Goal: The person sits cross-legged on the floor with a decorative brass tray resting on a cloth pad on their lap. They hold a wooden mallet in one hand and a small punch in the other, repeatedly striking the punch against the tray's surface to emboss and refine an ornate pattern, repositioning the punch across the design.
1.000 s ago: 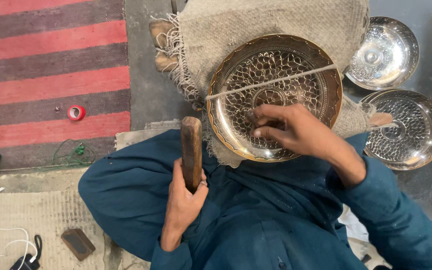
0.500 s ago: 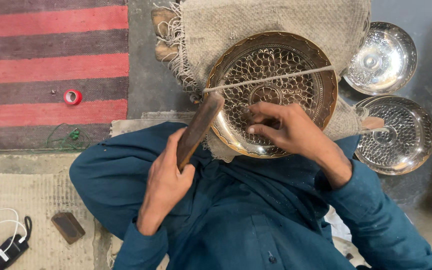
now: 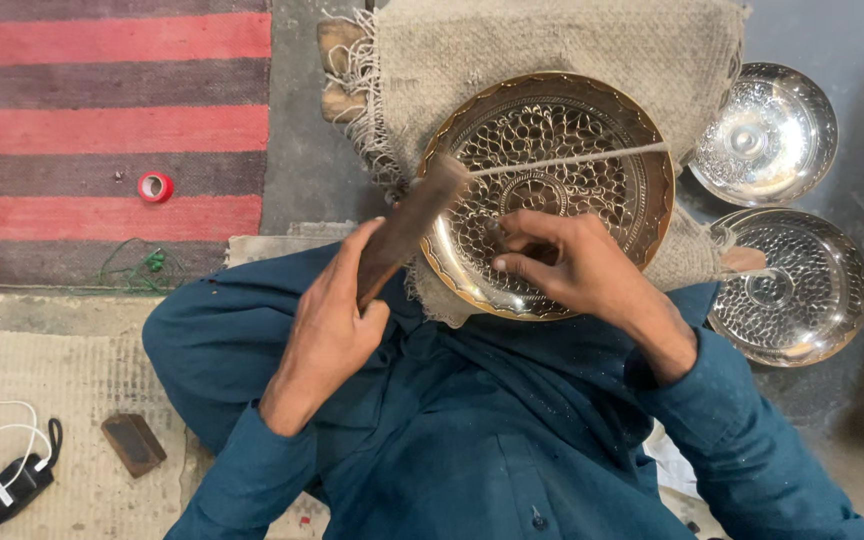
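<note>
Soft even daylight, sharp, metal glare

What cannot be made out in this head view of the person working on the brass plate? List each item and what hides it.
- Tool tip under the right hand: covered by fingers, head view.
- Wooden mallet head: motion-blurred.
- Brass plate lower rim: hidden by the hand.
- Lower silver dish: partly behind the sleeve.

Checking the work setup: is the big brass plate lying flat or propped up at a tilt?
Cannot tell for sure. The brass plate rests on burlap cloth facing the camera, right hand on it; the top-down view hides any tilt.
</note>
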Action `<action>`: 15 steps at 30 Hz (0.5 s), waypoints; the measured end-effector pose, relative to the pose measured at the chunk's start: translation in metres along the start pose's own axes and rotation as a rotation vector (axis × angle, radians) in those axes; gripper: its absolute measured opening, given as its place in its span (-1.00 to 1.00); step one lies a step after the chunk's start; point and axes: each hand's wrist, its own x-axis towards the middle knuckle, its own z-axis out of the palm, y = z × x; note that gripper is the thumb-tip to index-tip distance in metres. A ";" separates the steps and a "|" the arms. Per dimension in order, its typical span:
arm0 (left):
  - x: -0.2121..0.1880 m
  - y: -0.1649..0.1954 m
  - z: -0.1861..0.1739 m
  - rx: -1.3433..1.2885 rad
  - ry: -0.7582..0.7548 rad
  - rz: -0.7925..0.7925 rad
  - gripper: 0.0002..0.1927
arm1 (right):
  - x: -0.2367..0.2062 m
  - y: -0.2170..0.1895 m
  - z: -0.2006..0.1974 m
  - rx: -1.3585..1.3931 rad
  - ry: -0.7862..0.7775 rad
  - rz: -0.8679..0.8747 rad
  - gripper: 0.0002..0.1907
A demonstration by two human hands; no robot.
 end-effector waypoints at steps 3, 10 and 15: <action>-0.001 0.001 0.000 -0.007 0.037 0.090 -0.17 | -0.001 0.000 -0.001 -0.001 0.005 0.000 -0.66; -0.002 0.000 0.001 -0.148 0.142 0.100 -0.20 | 0.000 -0.001 -0.001 0.001 0.008 -0.038 -0.64; -0.001 -0.001 0.000 0.013 0.049 0.010 -0.20 | 0.001 -0.004 -0.003 -0.027 -0.018 0.008 -0.65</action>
